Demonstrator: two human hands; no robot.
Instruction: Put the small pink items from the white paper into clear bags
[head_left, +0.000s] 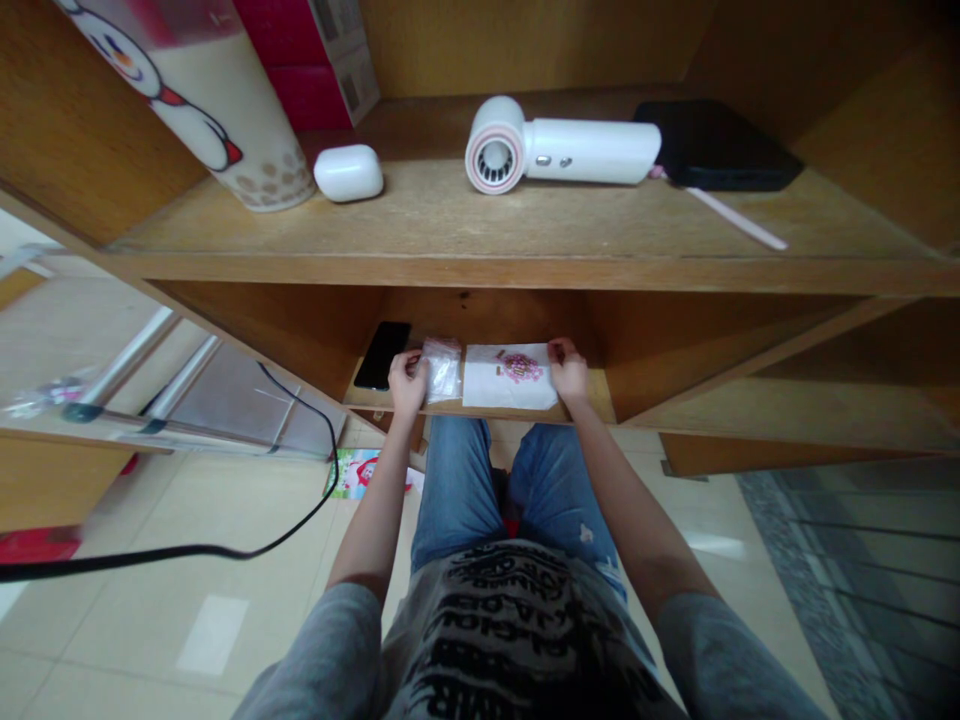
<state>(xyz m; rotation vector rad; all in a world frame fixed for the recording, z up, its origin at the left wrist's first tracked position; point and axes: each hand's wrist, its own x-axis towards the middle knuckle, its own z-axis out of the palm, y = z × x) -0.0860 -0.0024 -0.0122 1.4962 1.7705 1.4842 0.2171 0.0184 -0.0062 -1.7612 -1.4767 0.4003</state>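
Paper sheet (510,378), white with a pink cluster printed on it, lies on the lower wooden shelf (596,398) near its front edge. My right hand (568,368) lies over the sheet's right edge, grip unclear from here. My left hand (407,385), fingers curled, is against a clear plastic bag (442,370) just left of the sheet; I can't tell if it's grasping. A black smartphone (382,355) lies just beyond. Farther off, the upper shelf (525,270) carries a white earbud case (348,173) and a white hair dryer (592,150).

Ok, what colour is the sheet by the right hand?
The sheet is white, with a pink pattern near its middle; it shows best in the head view.
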